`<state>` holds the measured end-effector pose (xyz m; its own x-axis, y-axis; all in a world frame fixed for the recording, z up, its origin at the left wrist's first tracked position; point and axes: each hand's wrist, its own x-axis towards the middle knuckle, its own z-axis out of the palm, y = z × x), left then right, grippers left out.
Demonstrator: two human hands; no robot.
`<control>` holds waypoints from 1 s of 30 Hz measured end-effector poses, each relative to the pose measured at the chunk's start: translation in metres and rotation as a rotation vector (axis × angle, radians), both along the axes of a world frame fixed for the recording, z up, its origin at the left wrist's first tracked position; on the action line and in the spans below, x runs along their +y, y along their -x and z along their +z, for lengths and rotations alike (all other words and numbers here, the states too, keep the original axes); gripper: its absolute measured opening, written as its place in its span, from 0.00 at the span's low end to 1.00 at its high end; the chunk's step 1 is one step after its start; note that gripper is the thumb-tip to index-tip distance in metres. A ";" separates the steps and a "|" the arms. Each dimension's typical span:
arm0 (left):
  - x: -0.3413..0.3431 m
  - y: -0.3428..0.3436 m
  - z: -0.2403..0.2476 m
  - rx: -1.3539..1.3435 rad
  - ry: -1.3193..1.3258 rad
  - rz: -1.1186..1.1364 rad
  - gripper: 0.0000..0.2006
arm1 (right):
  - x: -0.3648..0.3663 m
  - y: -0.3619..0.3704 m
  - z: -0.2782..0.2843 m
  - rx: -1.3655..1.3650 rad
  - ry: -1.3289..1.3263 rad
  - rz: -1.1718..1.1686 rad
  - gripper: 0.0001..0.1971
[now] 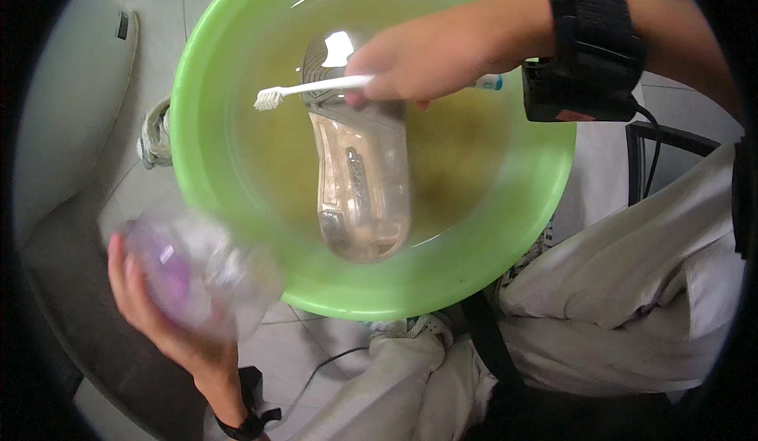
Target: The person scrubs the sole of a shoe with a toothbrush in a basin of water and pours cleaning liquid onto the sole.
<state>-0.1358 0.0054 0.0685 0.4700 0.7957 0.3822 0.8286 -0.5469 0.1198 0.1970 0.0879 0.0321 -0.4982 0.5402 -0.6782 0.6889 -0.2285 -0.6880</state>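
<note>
A white toothbrush point(328, 85) is in my right hand point(430, 56), its bristle head pointing left and its blue-tipped end showing past the hand. Below that hand a shoe point(367, 184) lies sole up in the green basin point(213, 180), in murky yellowish water. My fingers overlap the shoe's upper part; whether they touch it I cannot tell. Outside the basin's lower left rim, my left hand point(170, 334) is wrapped round a clear plastic container point(213, 271) with a purple patch. Motion blurs the container, so its exact kind and contents do not show.
A white, rounded object point(75, 101) stands on the tiled floor at the left. Another shoe point(155, 133) is partly visible behind the basin's left rim. My trousered legs point(608, 299) are at the lower right, close to the rim. A thin black cable point(328, 360) runs below the basin.
</note>
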 end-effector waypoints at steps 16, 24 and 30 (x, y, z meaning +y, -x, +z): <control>0.043 -0.094 -0.003 0.665 -0.134 -0.178 0.26 | 0.003 -0.018 -0.023 0.046 -0.050 -0.039 0.17; 0.045 -0.107 -0.002 0.754 -0.188 -0.176 0.25 | 0.003 -0.015 -0.024 0.036 -0.055 -0.029 0.17; 0.046 -0.113 0.004 0.799 -0.186 -0.195 0.26 | -0.001 -0.014 -0.024 0.032 -0.068 -0.044 0.17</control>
